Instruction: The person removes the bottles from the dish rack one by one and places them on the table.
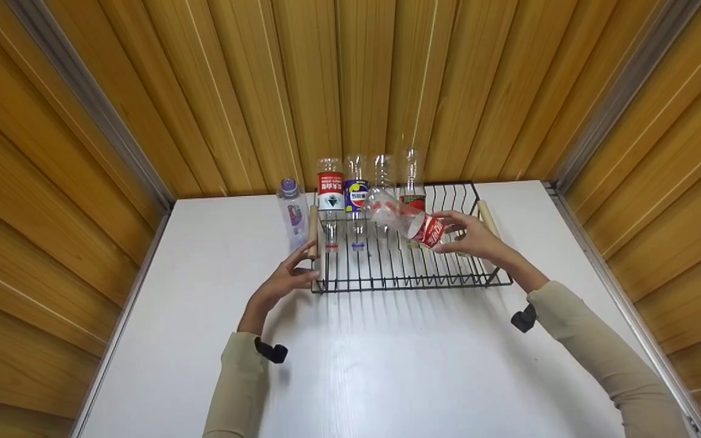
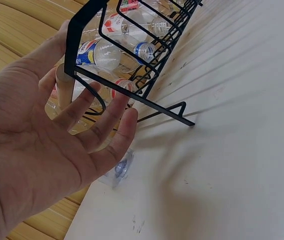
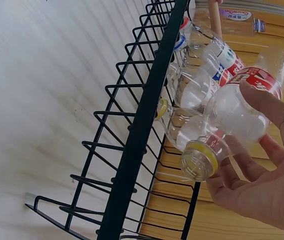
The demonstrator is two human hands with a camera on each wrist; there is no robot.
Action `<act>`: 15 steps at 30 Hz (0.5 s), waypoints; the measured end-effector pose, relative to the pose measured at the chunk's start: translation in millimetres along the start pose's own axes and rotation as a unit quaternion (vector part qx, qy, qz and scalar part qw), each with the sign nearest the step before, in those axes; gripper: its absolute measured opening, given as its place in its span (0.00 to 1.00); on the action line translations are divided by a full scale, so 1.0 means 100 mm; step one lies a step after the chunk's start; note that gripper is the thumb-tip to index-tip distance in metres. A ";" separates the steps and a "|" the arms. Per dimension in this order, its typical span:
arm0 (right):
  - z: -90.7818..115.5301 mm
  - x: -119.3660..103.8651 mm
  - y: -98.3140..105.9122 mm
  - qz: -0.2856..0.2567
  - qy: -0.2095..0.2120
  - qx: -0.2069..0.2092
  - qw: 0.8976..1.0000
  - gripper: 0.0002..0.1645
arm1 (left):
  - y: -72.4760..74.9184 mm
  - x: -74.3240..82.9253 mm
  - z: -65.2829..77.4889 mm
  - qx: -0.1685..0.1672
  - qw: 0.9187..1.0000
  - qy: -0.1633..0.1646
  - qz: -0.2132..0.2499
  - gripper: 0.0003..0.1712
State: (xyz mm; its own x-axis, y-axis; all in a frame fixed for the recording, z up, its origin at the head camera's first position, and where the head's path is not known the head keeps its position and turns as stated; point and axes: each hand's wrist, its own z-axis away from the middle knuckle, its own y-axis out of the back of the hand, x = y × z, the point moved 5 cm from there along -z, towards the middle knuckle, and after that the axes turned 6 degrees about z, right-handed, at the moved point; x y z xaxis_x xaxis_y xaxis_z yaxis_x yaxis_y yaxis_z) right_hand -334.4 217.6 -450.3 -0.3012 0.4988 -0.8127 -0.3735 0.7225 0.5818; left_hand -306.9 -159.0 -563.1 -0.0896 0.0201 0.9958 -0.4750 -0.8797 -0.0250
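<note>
My right hand (image 1: 469, 236) grips a clear plastic bottle (image 1: 428, 230) with a red label, tilted over the right half of a black wire rack (image 1: 411, 283). In the right wrist view, its uncapped neck (image 3: 199, 160) has a yellow ring, and my thumb lies across the label. Fingertips of my left hand (image 1: 283, 280) are at the rack's left end, beside its wooden handle (image 1: 313, 231); the left wrist view shows those fingers spread and lightly bent. Several empty bottles stand neck-down along the rack's back, including one with a red-and-white label (image 1: 330, 191) and one with a blue-and-yellow label (image 1: 356, 194).
A purple-capped bottle (image 1: 292, 213) stands on the white table (image 1: 216, 255), just left of the rack. Behind the table rises a wood-panelled wall (image 1: 320, 79), with more panels at both sides. The rack's right wooden handle (image 1: 488, 219) is beside my right hand.
</note>
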 end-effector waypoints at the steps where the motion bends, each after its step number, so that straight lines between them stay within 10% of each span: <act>1: 0.00 0.00 -0.01 0.003 0.001 -0.001 1.000 0.42 | 0.00 0.00 0.00 0.000 1.000 0.000 0.004 0.46; 15: -0.06 0.30 -0.14 0.058 0.044 0.001 0.997 0.41 | 0.02 -0.02 -0.02 0.018 0.999 -0.027 -0.032 0.43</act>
State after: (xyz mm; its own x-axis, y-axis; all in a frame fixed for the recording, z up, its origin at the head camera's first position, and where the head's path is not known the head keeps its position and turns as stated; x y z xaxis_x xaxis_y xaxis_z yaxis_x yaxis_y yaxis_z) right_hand -342.9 219.6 -482.3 -0.4180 0.5355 -0.7338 -0.3294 0.6635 0.6718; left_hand -309.0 -159.9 -565.6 -0.0133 0.0521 0.9986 -0.4464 -0.8939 0.0407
